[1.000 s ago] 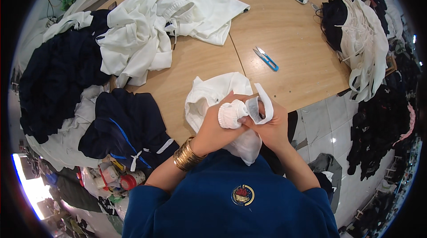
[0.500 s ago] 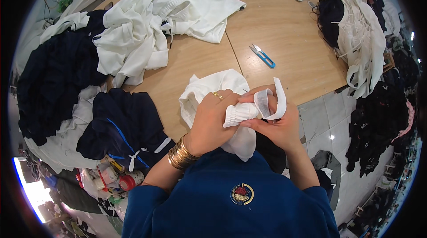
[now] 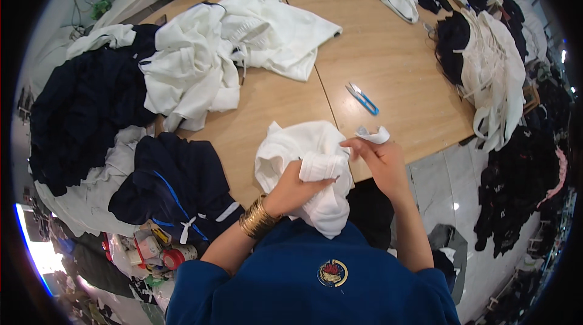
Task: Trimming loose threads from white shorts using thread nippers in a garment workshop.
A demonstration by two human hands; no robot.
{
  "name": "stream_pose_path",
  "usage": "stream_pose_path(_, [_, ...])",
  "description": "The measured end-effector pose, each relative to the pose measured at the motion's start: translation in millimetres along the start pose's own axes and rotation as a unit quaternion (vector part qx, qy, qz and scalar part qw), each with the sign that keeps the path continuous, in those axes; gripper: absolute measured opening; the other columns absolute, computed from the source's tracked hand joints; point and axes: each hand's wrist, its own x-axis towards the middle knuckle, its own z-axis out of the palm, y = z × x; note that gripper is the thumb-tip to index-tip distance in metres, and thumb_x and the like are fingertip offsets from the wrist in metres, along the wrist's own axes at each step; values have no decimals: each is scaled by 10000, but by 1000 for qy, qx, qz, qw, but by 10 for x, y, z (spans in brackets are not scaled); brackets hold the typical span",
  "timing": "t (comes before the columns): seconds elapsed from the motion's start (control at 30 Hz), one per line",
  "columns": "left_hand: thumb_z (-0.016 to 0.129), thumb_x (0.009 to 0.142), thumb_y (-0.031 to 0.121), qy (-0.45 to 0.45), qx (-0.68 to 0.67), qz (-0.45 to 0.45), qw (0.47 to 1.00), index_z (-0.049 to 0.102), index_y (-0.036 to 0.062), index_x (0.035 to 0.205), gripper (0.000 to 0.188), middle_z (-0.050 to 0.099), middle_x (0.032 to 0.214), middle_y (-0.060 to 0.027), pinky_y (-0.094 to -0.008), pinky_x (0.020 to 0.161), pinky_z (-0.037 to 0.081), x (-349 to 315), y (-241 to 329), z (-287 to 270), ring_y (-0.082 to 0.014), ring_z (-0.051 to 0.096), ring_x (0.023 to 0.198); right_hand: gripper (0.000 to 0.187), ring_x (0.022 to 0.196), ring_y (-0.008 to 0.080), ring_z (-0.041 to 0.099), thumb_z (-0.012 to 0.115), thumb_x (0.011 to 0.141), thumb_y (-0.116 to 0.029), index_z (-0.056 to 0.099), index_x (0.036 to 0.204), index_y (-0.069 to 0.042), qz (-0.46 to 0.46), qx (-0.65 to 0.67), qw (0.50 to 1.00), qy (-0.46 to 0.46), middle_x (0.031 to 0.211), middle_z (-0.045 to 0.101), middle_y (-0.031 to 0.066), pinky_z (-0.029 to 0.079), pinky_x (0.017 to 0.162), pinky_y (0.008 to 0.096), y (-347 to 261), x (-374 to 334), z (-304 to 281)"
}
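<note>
Bunched at the table's near edge is a white garment. My left hand is closed around it, with a gathered elastic band standing out above the fingers. A little to the right, my right hand is raised, its thumb and forefinger pointing toward the garment but apart from the band. A short curled white strip shows behind the knuckles of this hand, seemingly held in its fingers, which are partly hidden. Beyond the strip, blue-handled thread snips lie on the table.
More white garments lie on the wooden table at the far left. Dark blue clothing is heaped at the left edge. Cream garments hang over the right edge, above a tiled floor.
My right hand has moved off the elastic band, taking the white strip away from it. My left hand keeps its hold on the garment. The whole view has shifted, showing more of the table's far side.
</note>
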Motion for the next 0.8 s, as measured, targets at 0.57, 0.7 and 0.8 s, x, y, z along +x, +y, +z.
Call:
stream_pose_path(0.57, [539, 916, 298, -183, -168, -90, 965, 557, 27, 1135, 349, 588, 1083, -58, -275, 900, 417, 314, -164, -334, -132, 533, 1008, 159, 724, 348, 610, 507, 899, -148, 491, 1042, -82, -24, -75, 985, -154, 805, 612, 173, 473, 650, 369, -227, -72, 86])
stream_pose_path(0.7, [537, 916, 332, -174, -109, -35, 978, 540, 28, 1174, 399, 564, 1139, -59, -277, 921, 401, 402, -154, -238, -128, 509, 1047, 164, 643, 339, 594, 538, 886, -149, 490, 1027, -79, -2, -132, 985, -113, 722, 597, 148, 458, 587, 360, -256, -101, 71])
stream_pose_path(0.8, [542, 912, 331, -120, -93, -52, 987, 532, 22, 1181, 410, 571, 1114, -43, -275, 905, 410, 435, -95, -252, -116, 513, 1022, 153, 631, 342, 597, 538, 885, -163, 498, 1005, -77, 5, -158, 986, -61, 701, 597, 141, 456, 562, 385, -155, -142, 69])
